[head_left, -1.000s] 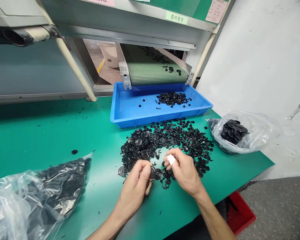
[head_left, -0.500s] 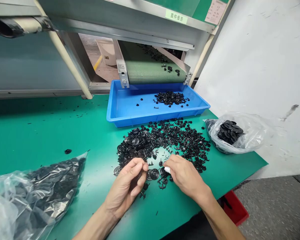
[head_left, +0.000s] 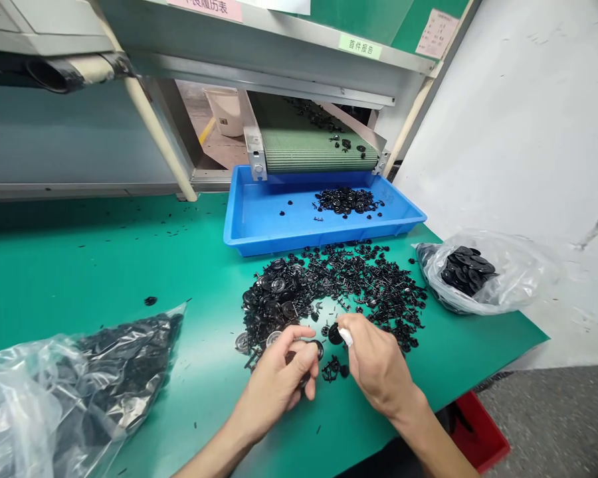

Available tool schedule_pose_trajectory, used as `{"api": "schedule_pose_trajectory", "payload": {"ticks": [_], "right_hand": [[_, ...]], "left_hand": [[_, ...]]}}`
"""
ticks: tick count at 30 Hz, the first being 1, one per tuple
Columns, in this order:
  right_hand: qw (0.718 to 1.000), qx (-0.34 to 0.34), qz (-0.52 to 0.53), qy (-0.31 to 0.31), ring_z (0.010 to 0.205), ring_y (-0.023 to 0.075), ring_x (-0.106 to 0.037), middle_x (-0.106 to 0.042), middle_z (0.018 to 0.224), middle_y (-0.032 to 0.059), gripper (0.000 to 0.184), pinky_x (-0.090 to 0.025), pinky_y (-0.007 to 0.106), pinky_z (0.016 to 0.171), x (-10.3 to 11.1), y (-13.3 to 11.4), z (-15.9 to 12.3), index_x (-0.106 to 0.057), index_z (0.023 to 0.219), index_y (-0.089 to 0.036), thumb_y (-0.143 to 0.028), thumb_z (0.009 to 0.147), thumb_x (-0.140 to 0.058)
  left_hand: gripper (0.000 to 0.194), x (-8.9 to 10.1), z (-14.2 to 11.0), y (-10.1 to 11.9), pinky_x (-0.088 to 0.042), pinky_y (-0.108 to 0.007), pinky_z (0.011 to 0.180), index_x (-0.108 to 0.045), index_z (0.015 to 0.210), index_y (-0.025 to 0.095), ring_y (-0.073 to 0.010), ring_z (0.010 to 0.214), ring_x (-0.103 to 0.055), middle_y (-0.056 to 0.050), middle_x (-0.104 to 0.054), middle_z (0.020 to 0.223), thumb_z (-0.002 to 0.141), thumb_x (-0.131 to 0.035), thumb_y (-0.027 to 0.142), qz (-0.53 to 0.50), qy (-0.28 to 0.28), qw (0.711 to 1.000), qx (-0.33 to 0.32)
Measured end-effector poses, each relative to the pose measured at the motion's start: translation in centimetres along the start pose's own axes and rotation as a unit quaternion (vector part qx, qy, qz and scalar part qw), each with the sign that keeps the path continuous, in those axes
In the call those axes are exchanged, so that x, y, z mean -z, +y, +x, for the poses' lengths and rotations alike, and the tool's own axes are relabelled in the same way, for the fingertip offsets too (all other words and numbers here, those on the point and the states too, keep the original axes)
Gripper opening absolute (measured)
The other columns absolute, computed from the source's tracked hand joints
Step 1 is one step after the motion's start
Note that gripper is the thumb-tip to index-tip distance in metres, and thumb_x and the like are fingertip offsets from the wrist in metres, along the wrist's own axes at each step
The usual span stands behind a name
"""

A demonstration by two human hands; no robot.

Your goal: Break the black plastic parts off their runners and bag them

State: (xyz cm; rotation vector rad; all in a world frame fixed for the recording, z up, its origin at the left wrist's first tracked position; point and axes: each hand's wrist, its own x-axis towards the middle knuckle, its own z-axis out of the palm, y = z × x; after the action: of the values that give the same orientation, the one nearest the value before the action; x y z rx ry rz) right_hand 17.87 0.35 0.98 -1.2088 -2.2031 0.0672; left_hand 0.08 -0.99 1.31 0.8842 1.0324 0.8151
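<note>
My left hand [head_left: 279, 375] is closed, its fingers curled around black round plastic discs [head_left: 319, 350] whose edges show between thumb and fingers. To its right, my right hand [head_left: 381, 365], with a white wrap on a finger, pinches at a dark round plastic disc [head_left: 335, 334] held low over the table; its fingertips partly hide the grip. Beyond both hands spreads a pile of small black plastic parts [head_left: 353, 275], with larger wheel-like discs [head_left: 278, 285] heaped at its left. A few loose black parts [head_left: 331, 369] lie on the green table between the hands.
A blue tray [head_left: 289, 244] with black parts stands under the end of a green conveyor belt [head_left: 309, 146]. Clear plastic bags of black parts lie at left [head_left: 124, 372] and right [head_left: 518, 265]. A red bin [head_left: 483, 431] is below the table's right edge.
My left hand turned palm-up, then curled closed again around the discs. The right hand shifted among the loose parts and now has a disc at its fingertips. The camera view swayed slightly.
</note>
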Motion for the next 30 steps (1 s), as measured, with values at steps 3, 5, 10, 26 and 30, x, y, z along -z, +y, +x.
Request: {"api": "schedule_pose_trajectory", "payload": {"ticks": [3,5,10,26,30], "right_hand": [[0.999,0.007,0.046,0.027,0.083,0.0219,-0.062,-0.063,0.085,0.0104,0.022,-0.050,0.032,0.070,-0.5,-1.1,-0.2,-0.053,0.099,-0.017,-0.006,0.093,-0.035],[0.996,-0.012,0.093,0.001,0.081,0.0210,-0.061,-0.062,0.086,0.0096,0.023,-0.050,0.032,0.069,-0.7,-1.4,-0.3,-0.054,0.099,-0.018,-0.007,0.093,-0.035],[0.975,-0.041,0.193,-0.100,0.075,0.0170,-0.060,-0.063,0.087,0.0052,0.025,-0.048,0.028,0.068,-0.2,-0.8,-0.2,-0.057,0.097,-0.021,-0.008,0.092,-0.036],[0.945,-0.069,0.273,-0.165,0.062,0.0122,-0.053,-0.060,0.074,-0.0030,0.027,-0.041,0.024,0.060,0.1,-2.1,0.8,-0.053,0.102,-0.022,-0.006,0.083,-0.043],[0.940,-0.073,0.292,-0.159,0.064,0.0129,-0.058,-0.063,0.074,-0.0028,0.029,-0.043,0.024,0.063,-0.7,-2.6,0.5,-0.049,0.107,-0.022,-0.005,0.086,-0.039]], "left_hand": [[0.032,-0.2,0.0,-0.2,-0.022,-0.016,0.036,-0.051,0.100,0.020,-0.0056,0.040,-0.041,0.006,-0.058,0.063,0.086,-0.056,0.049,0.055,-0.006,0.998,-0.030],[0.029,0.0,0.1,-0.1,-0.022,-0.017,0.038,-0.052,0.088,0.020,-0.0058,0.039,-0.035,0.006,-0.057,0.056,0.090,-0.049,0.049,0.093,0.004,0.995,-0.039],[0.029,0.7,0.0,0.3,-0.032,-0.021,0.049,-0.047,0.079,0.022,-0.0096,0.047,-0.039,0.006,-0.057,0.053,0.094,-0.042,0.046,0.186,0.049,0.977,-0.095],[0.030,0.6,-1.1,0.4,-0.037,-0.022,0.049,-0.050,0.078,0.023,-0.0108,0.041,-0.047,0.009,-0.046,0.047,0.098,-0.034,0.039,0.269,0.031,0.950,-0.153],[0.034,0.7,-1.2,0.4,-0.039,-0.022,0.050,-0.046,0.072,0.023,-0.0104,0.039,-0.048,0.009,-0.046,0.043,0.098,-0.033,0.042,0.253,0.020,0.960,-0.121]]}}
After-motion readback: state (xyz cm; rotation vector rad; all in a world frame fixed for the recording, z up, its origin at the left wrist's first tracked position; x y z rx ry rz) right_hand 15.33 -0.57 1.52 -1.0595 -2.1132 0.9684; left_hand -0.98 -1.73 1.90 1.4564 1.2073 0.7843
